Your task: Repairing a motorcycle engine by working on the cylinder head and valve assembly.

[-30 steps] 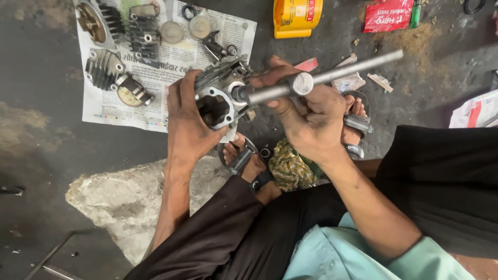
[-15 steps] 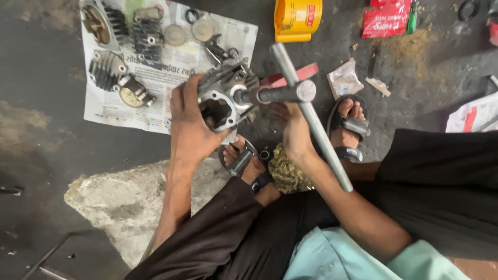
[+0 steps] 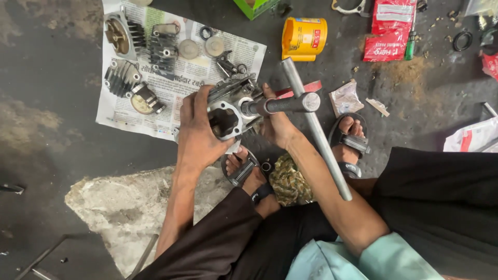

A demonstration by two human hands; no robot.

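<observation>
My left hand grips a grey metal engine cylinder head from its left side and holds it above the floor. A steel T-handle wrench is set into the part's right side, its long crossbar slanting from upper left to lower right. My right hand is closed on the wrench shaft just behind the socket end. My two feet in sandals rest on the floor under the work.
A newspaper sheet on the floor carries several finned engine parts and small discs. A yellow tin, red packets, a green box and a patterned rag lie around. A rough concrete patch lies at lower left.
The wrench crossbar has swung round from nearly level to steeply slanted. My right hand has shifted from the crossbar to the shaft near the cylinder head. My left hand keeps its hold.
</observation>
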